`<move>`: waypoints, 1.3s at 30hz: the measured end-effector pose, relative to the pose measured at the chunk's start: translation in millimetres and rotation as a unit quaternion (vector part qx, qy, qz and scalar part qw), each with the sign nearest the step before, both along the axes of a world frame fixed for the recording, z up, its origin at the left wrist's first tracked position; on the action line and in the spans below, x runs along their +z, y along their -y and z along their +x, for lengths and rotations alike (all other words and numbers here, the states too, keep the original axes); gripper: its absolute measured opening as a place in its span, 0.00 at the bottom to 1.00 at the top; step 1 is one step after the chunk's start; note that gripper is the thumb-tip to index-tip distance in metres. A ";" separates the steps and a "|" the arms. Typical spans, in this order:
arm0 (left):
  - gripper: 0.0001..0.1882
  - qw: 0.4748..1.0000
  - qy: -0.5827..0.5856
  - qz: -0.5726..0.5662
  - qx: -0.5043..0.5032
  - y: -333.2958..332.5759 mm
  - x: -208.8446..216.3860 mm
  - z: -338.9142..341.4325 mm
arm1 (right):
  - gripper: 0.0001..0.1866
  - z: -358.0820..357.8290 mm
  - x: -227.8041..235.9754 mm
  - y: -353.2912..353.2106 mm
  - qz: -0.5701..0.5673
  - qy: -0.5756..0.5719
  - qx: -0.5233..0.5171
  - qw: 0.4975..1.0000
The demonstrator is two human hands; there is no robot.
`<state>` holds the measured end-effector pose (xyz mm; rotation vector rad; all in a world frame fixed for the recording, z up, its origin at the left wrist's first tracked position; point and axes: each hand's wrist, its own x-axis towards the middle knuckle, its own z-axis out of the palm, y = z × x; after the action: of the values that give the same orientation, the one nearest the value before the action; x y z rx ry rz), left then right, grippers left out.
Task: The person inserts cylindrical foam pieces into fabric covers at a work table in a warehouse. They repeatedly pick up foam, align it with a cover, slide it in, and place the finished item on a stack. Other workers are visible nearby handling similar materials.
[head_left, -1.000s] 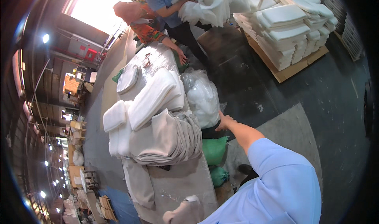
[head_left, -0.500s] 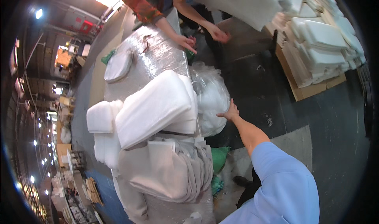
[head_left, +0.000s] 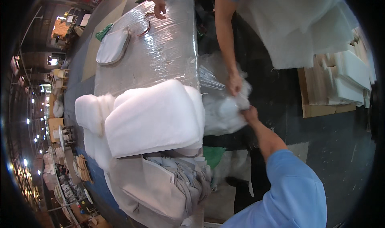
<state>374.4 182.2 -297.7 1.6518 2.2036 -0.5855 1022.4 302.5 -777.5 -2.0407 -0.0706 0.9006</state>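
A clear plastic bag (head_left: 224,115) with white, soft-looking filling hangs beside the right edge of the plastic-covered table (head_left: 160,55). My right hand (head_left: 250,115), at the end of a blue sleeve, is closed on the bag's right side, its fingertips partly blurred. From above, a co-worker's bare arm in a blue sleeve reaches down, and that person's hand (head_left: 234,83) pinches the top of the same bag. My left hand is out of view. Just left of the bag, thick white wadding pads (head_left: 154,119) are stacked on the table, with grey fabric covers (head_left: 156,188) in front of them.
Another hand (head_left: 159,8) hovers over the table's far end, near a white cushion piece (head_left: 114,47). A large white sheet (head_left: 296,31) droops at upper right, above stacked white pads (head_left: 349,77) on cardboard (head_left: 327,110). Green bagging (head_left: 214,155) lies below the table edge.
My right hand has gone from spread against the bag to closed on it. The co-worker's blue-sleeved arm has come down onto the bag. The white sheet has swung lower, and the view has shifted.
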 end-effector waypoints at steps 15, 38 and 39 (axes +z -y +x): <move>0.26 0.998 -0.013 -0.014 -0.054 -3.2 2.7 -4.8 | 0.45 113.4 79.0 244.5 -0.247 0.144 -0.030 0.958; 0.27 0.992 0.043 0.032 -0.113 29.2 -25.5 -142.8 | 0.37 -85.5 144.8 259.5 -0.319 0.242 0.090 0.912; 0.28 0.992 0.040 0.022 -0.121 33.4 -24.8 -158.0 | 0.37 -107.9 150.6 276.0 -0.320 0.230 0.089 0.915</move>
<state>216.4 148.8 -322.5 1.9465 1.9892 -0.5238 914.5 26.6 -626.9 -2.8743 -0.2475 0.5644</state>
